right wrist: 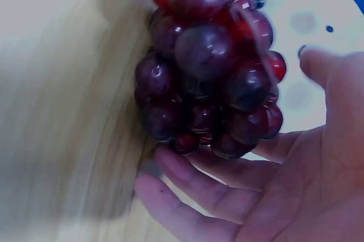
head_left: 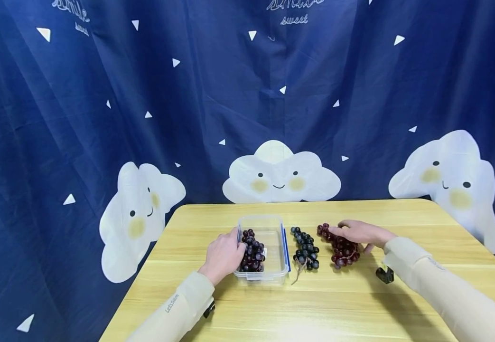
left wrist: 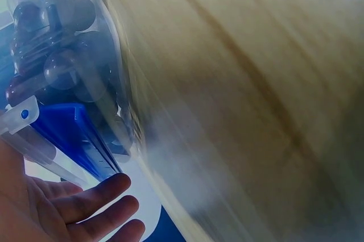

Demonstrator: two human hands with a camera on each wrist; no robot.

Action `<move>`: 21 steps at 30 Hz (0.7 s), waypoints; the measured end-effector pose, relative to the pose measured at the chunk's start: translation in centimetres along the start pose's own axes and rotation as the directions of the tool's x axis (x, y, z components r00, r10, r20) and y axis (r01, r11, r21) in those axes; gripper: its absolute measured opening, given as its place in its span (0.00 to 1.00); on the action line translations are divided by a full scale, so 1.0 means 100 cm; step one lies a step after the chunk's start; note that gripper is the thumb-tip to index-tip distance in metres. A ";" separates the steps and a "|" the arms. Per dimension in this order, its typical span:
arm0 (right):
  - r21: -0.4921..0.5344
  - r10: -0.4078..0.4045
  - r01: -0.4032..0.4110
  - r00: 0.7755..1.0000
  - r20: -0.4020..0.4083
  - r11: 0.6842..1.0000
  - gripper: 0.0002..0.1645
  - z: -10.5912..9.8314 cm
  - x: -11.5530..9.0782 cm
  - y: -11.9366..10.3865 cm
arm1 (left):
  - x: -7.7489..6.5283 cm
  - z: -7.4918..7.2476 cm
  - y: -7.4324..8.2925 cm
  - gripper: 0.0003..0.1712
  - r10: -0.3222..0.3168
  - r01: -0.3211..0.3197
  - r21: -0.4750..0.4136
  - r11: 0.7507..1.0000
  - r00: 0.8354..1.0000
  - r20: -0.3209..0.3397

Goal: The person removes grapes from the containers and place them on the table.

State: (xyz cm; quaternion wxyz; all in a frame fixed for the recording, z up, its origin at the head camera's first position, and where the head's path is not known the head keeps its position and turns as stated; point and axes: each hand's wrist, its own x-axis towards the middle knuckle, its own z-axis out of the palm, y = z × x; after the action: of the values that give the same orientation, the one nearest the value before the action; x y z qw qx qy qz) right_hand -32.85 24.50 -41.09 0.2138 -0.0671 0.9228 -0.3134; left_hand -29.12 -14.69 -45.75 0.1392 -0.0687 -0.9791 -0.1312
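Observation:
A clear plastic food container (head_left: 275, 273) with blue side clips stands on the table, a dark purple bunch of grapes (head_left: 253, 254) in its left part. My left hand (head_left: 225, 254) grips its left wall, thumb over the rim; in the left wrist view the fingers (left wrist: 105, 199) lie outside by a blue clip (left wrist: 74, 134). On the right, my right hand (head_left: 360, 232) is at a red bunch of grapes (head_left: 343, 249). The right wrist view shows the fingers (right wrist: 227, 191) along the red grapes (right wrist: 199, 83), with the thumb held apart from them.
Between the container and the red grapes lies a blue-black bunch of grapes (head_left: 306, 249), its stem toward me. The light wooden table (head_left: 315, 304) ends in front of a dark blue curtain (head_left: 204, 95) with white clouds.

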 end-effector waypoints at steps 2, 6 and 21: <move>0.031 0.007 -0.008 1.000 0.021 0.999 0.58 0.001 -0.005 0.002 | 0.000 0.000 0.000 0.27 0.001 -0.001 -0.006 1.000 1.000 0.006; -0.009 -0.050 0.050 0.999 0.009 0.999 0.58 0.006 -0.009 0.006 | 0.000 0.000 0.001 0.29 -0.002 0.002 -0.005 1.000 1.000 0.009; 0.034 -0.020 0.021 0.998 -0.056 0.999 0.66 0.018 -0.007 0.010 | 0.000 0.001 -0.001 0.28 -0.016 0.016 -0.005 1.000 1.000 -0.002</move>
State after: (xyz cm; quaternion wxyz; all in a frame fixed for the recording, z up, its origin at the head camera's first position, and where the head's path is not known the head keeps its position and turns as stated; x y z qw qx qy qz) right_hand -31.44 24.51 -42.78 0.1860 -0.0641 0.9220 -0.3334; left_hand -29.19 -14.71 -45.87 0.1390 -0.0610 -0.9792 -0.1348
